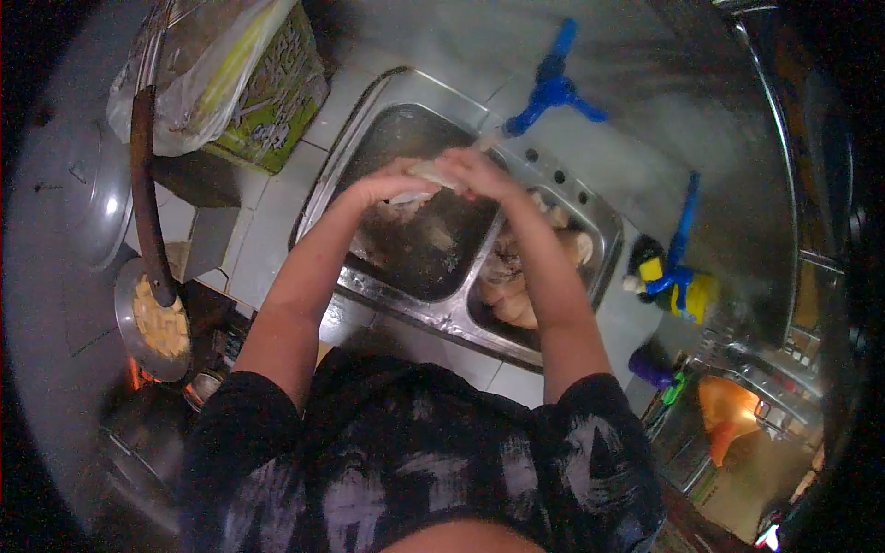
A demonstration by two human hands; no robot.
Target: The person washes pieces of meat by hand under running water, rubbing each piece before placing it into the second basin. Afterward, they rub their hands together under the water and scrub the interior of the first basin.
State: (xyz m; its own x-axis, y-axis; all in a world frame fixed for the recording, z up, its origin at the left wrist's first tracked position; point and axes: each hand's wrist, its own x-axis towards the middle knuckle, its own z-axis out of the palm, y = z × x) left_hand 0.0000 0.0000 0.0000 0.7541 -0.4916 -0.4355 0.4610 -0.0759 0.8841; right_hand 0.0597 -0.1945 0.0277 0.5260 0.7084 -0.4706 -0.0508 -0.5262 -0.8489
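Observation:
Over the left basin [406, 263] of a steel double sink, both my hands are closed on a pale, wet piece of raw chicken [430, 173]. My left hand [395, 182] grips it from the left, and my right hand [475, 173] has its other end, just below the blue-handled tap [544, 97]. The fingers hide part of the piece. Cloudy water and pale scraps show in the left basin. Under my right forearm, several pieces of raw chicken [509, 300] lie in the right basin.
At left, a pan [122, 309] of yellowish frying pieces sits over a flame, near a large metal lid [103, 198]. A green box [277, 120] with a plastic bag stands behind the sink's left side. A yellow container [698, 297] and a purple item [651, 369] are at right.

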